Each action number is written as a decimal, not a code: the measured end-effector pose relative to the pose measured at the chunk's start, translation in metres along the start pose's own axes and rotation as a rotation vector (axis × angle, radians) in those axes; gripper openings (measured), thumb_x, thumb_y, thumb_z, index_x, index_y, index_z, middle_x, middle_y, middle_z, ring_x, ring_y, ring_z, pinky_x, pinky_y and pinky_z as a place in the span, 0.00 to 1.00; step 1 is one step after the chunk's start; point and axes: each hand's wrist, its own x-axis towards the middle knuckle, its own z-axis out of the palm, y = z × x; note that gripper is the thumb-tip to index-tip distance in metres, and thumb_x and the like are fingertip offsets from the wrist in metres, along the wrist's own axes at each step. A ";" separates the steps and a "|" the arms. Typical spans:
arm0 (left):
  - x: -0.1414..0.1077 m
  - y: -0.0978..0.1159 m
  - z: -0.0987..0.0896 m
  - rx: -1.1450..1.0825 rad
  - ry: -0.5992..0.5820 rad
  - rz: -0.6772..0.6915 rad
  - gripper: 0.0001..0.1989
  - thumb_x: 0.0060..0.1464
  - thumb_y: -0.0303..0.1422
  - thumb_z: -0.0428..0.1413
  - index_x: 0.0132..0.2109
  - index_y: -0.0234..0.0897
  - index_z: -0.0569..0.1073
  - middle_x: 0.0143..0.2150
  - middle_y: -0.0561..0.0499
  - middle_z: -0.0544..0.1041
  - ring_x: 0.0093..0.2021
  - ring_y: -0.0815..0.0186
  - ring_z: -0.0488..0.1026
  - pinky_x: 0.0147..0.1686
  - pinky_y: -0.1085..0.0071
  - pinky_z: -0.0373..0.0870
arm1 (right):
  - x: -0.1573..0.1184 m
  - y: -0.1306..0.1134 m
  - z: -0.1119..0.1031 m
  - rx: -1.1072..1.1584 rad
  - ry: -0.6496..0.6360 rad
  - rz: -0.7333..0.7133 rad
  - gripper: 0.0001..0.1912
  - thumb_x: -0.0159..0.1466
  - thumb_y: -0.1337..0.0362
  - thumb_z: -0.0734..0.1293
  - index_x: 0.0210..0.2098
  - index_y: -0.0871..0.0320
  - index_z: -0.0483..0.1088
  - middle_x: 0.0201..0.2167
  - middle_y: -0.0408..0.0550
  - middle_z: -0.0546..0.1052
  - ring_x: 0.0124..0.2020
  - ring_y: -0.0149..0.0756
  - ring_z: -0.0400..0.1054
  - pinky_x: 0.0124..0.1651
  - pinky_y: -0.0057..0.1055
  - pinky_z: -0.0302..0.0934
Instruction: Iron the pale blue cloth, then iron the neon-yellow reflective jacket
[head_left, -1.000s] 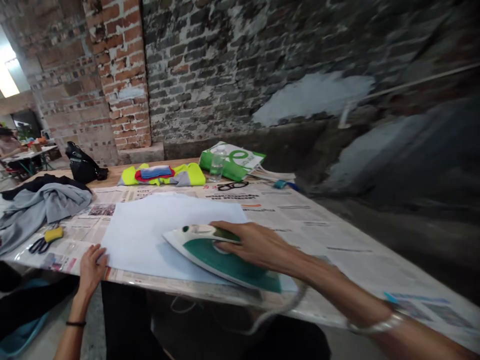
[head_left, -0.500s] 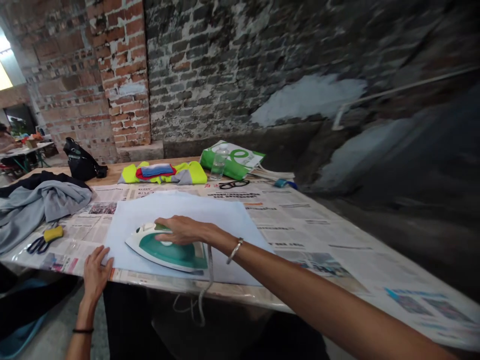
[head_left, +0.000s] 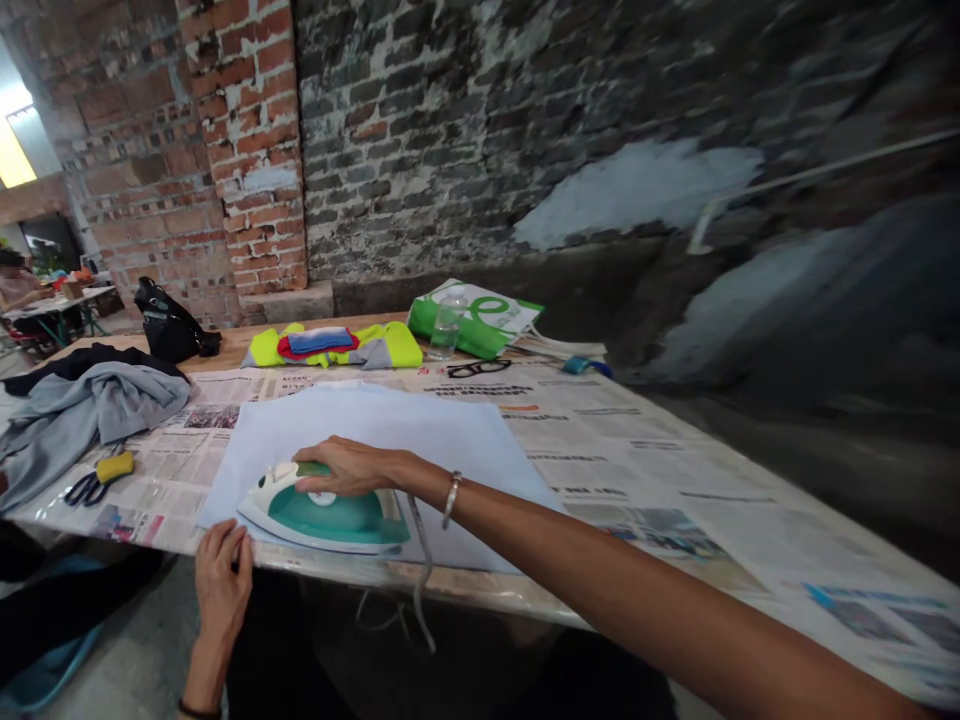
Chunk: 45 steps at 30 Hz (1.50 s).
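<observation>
A green and white clothes iron [head_left: 330,518] stands flat on a pale blue-white cloth [head_left: 450,450] near the table's front edge, its nose pointing left. My right hand [head_left: 349,467] is wrapped round the iron's handle, and a grey cord [head_left: 421,560] runs from its rear over the edge. At the cloth's front left corner rests my left hand [head_left: 225,575], fingers stretched out and fingertips touching the edge of the cloth and table. The cloth looks mostly smooth.
Newspaper under clear plastic covers the table [head_left: 652,470]. Scissors [head_left: 90,487] with a yellow piece and grey clothing [head_left: 105,400] lie left. Behind are a black bag [head_left: 169,325], a yellow vest [head_left: 394,347], a bottle [head_left: 446,328], a green-white bag [head_left: 480,320] and glasses [head_left: 478,368].
My right hand has slid the iron slightly left and toward the front edge. My left hand has shifted right and down along the table edge. The view has moved slightly.
</observation>
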 end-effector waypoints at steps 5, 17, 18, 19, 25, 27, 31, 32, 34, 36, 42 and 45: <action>0.006 0.000 0.000 0.028 -0.010 -0.019 0.14 0.65 0.38 0.51 0.43 0.38 0.79 0.47 0.42 0.80 0.47 0.56 0.76 0.51 0.55 0.73 | 0.019 -0.019 0.008 -0.119 0.034 0.122 0.23 0.70 0.49 0.64 0.57 0.57 0.72 0.46 0.58 0.80 0.48 0.50 0.74 0.42 0.33 0.62; 0.049 -0.013 0.000 0.081 -0.115 -0.081 0.16 0.64 0.39 0.48 0.46 0.40 0.79 0.51 0.42 0.80 0.52 0.55 0.77 0.55 0.55 0.72 | 0.000 -0.007 -0.014 -0.133 0.042 0.227 0.23 0.70 0.50 0.63 0.56 0.57 0.73 0.49 0.58 0.79 0.50 0.50 0.73 0.43 0.33 0.63; 0.056 -0.015 0.004 0.077 -0.129 -0.074 0.18 0.65 0.38 0.46 0.49 0.38 0.79 0.53 0.41 0.79 0.54 0.55 0.76 0.57 0.55 0.71 | 0.000 -0.007 -0.014 -0.135 0.050 0.223 0.23 0.70 0.50 0.63 0.57 0.58 0.73 0.49 0.59 0.79 0.50 0.51 0.73 0.44 0.34 0.63; 0.062 -0.017 0.010 0.072 -0.144 -0.068 0.20 0.65 0.38 0.45 0.51 0.36 0.78 0.54 0.39 0.79 0.56 0.55 0.75 0.58 0.55 0.71 | 0.003 -0.008 -0.014 -0.133 0.057 0.225 0.24 0.70 0.49 0.62 0.57 0.58 0.73 0.50 0.59 0.79 0.51 0.51 0.73 0.44 0.34 0.63; 0.068 -0.026 0.046 0.120 -0.248 -0.040 0.27 0.60 0.45 0.50 0.58 0.30 0.74 0.61 0.32 0.74 0.66 0.41 0.65 0.63 0.43 0.62 | 0.040 -0.005 -0.006 -0.117 0.137 0.279 0.24 0.71 0.49 0.60 0.56 0.60 0.72 0.53 0.62 0.77 0.54 0.50 0.72 0.48 0.36 0.64; 0.066 -0.032 0.049 0.182 -0.300 -0.006 0.29 0.60 0.47 0.50 0.61 0.33 0.73 0.65 0.35 0.71 0.69 0.43 0.61 0.65 0.45 0.60 | 0.053 -0.001 -0.007 -0.111 0.190 0.320 0.24 0.72 0.50 0.60 0.56 0.60 0.71 0.54 0.63 0.76 0.55 0.50 0.72 0.48 0.36 0.65; 0.069 -0.041 0.049 0.207 -0.356 0.057 0.28 0.60 0.49 0.51 0.61 0.39 0.72 0.64 0.40 0.73 0.69 0.49 0.62 0.67 0.49 0.58 | 0.066 0.014 -0.013 -0.082 0.266 0.408 0.23 0.71 0.52 0.61 0.57 0.62 0.70 0.53 0.61 0.77 0.54 0.46 0.72 0.50 0.33 0.65; 0.069 -0.043 0.049 0.209 -0.357 0.061 0.28 0.60 0.49 0.51 0.61 0.39 0.72 0.63 0.41 0.74 0.69 0.50 0.62 0.68 0.50 0.58 | 0.066 0.019 -0.016 -0.078 0.280 0.434 0.23 0.71 0.53 0.62 0.57 0.62 0.69 0.53 0.60 0.77 0.54 0.45 0.72 0.50 0.33 0.65; 0.070 -0.045 0.050 0.220 -0.347 0.057 0.28 0.60 0.50 0.51 0.61 0.39 0.72 0.64 0.42 0.73 0.69 0.49 0.62 0.67 0.50 0.58 | 0.059 0.034 -0.021 -0.078 0.307 0.505 0.23 0.71 0.53 0.61 0.58 0.62 0.69 0.54 0.61 0.76 0.55 0.46 0.71 0.51 0.33 0.65; 0.068 -0.046 0.053 0.231 -0.334 0.047 0.30 0.60 0.50 0.50 0.62 0.39 0.72 0.65 0.42 0.72 0.70 0.49 0.61 0.67 0.50 0.58 | 0.046 0.052 -0.025 -0.087 0.331 0.596 0.23 0.72 0.53 0.59 0.59 0.62 0.68 0.55 0.62 0.75 0.56 0.47 0.70 0.52 0.35 0.65; 0.063 -0.047 0.057 0.256 -0.327 0.035 0.32 0.61 0.52 0.48 0.63 0.38 0.71 0.67 0.41 0.70 0.70 0.48 0.60 0.67 0.49 0.58 | -0.021 0.117 -0.039 -0.133 0.369 0.866 0.24 0.73 0.53 0.59 0.60 0.62 0.67 0.56 0.64 0.74 0.57 0.49 0.70 0.53 0.36 0.64; 0.063 -0.049 0.056 0.268 -0.335 0.037 0.32 0.61 0.52 0.48 0.63 0.37 0.71 0.67 0.39 0.69 0.70 0.47 0.61 0.66 0.49 0.59 | -0.059 0.148 -0.046 -0.156 0.388 0.961 0.25 0.73 0.53 0.59 0.60 0.65 0.68 0.56 0.66 0.74 0.58 0.50 0.69 0.54 0.37 0.63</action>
